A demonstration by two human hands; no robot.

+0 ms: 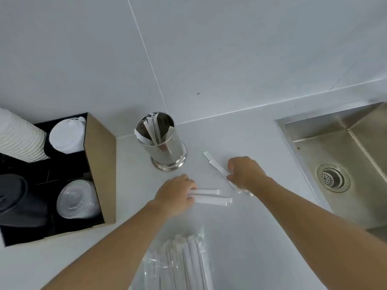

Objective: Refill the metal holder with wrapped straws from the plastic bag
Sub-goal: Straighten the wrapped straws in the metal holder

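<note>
Both hands, left (pixel 174 194) and right (pixel 244 171), grip wrapped straws (pixel 209 195).

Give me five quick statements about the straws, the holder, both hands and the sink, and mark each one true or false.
1. The metal holder stands upright with a few wrapped straws inside. True.
2. The left hand is inside the plastic bag. False: it grips wrapped straws on the counter, beyond the bag.
3. The right hand holds wrapped straws on the counter. True.
4. The sink is left of the holder. False: it is to the right.
5. The plastic bag is empty. False: it holds many wrapped straws.
</note>
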